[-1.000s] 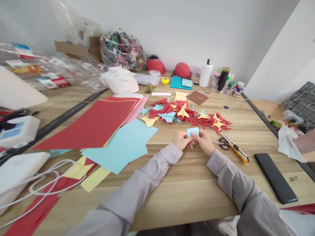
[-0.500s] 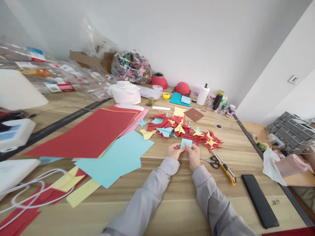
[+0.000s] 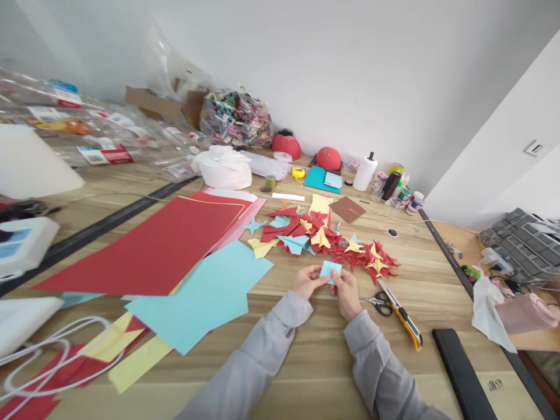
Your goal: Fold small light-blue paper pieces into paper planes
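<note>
A small light-blue square of paper is held up between both hands over the wooden table. My left hand pinches its left side, and my right hand grips the lower right with the thumb on its face. Just beyond lies a pile of folded paper pieces, with a blue paper plane, yellow folded stars and many red pieces. Black-handled scissors rest right of my right hand, beside a yellow utility knife.
Large red sheets and light-blue sheets cover the left side. A white cable loops over paper strips at front left. A black phone-like slab lies front right. Along the wall stand a white bottle and red domes.
The whole view has shifted slightly, so the table things sit a little lower. Both hands still hold the blue paper square, with little change in grip.
</note>
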Demonstrator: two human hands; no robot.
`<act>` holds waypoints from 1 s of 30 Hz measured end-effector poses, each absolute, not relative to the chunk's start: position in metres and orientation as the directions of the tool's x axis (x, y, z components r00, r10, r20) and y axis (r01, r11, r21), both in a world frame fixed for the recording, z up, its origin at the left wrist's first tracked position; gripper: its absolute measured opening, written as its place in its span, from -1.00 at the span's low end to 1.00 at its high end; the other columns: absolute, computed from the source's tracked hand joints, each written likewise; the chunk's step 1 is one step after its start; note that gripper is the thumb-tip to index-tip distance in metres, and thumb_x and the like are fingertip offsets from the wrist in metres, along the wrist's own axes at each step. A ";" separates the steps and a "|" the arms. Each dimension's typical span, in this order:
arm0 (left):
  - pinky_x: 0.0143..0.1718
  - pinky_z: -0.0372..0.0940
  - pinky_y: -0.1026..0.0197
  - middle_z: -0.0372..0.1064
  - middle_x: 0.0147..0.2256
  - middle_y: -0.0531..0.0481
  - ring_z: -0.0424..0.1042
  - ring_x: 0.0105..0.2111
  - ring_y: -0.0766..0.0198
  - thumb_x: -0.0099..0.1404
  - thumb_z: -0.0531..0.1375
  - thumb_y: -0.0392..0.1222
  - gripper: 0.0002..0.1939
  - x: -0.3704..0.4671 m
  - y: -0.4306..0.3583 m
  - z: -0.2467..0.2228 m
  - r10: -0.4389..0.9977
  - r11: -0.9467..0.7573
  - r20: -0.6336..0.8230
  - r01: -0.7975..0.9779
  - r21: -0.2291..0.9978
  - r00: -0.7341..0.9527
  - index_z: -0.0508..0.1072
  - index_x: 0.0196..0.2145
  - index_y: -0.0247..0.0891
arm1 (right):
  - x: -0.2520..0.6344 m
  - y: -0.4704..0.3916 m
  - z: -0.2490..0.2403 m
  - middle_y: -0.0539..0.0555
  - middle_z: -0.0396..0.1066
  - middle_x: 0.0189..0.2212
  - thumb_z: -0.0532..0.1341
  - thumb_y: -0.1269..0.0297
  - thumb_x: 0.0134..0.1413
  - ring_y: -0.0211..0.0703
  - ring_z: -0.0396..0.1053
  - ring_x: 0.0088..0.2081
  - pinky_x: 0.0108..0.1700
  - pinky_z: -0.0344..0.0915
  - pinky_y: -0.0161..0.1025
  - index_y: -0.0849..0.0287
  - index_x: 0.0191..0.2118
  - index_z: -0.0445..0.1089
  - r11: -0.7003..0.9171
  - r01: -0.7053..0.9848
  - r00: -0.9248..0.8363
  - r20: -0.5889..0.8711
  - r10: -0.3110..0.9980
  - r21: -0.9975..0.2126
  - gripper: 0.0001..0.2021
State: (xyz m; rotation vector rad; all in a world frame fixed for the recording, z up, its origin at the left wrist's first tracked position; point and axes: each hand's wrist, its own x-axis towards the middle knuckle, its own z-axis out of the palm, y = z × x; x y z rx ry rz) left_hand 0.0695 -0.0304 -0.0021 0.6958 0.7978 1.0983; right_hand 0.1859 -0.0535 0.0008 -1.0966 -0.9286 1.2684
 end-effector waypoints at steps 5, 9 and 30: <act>-0.40 0.39 0.23 0.51 -0.47 -0.10 0.47 -0.52 0.26 -0.32 0.45 -0.21 -0.44 0.069 -0.032 0.003 0.919 0.378 -0.233 -0.539 0.752 0.319 0.45 -0.29 -0.43 | 0.190 -0.053 0.003 -0.12 0.19 -0.80 0.26 0.04 -0.10 -0.46 0.00 -0.77 -0.70 -0.12 -0.43 0.22 -0.60 0.21 -0.087 -0.380 0.064 -0.120 0.991 -0.921 -0.64; -0.41 0.40 0.21 0.51 -0.48 -0.11 0.48 -0.53 0.22 -0.31 0.45 -0.22 -0.35 0.068 -0.031 0.004 0.902 0.417 -0.252 -0.552 0.722 0.352 0.43 -0.20 -0.44 | 0.191 -0.054 0.007 -0.10 0.22 -0.78 0.27 0.06 -0.09 -0.46 0.02 -0.77 -0.70 -0.10 -0.44 0.22 -0.58 0.23 -0.133 -0.449 0.031 -0.164 0.986 -0.884 -0.66; -0.43 0.38 0.20 0.50 -0.51 -0.08 0.47 -0.54 0.23 -0.22 0.42 -0.24 -0.46 0.069 -0.031 0.003 0.907 0.396 -0.210 -0.566 0.723 0.366 0.45 -0.22 -0.41 | 0.194 -0.058 0.012 -0.07 0.27 -0.76 0.30 0.14 -0.10 -0.42 0.12 -0.75 -0.70 0.07 -0.43 0.26 -0.51 0.35 -0.170 -0.504 -0.051 -0.168 0.985 -0.847 -0.74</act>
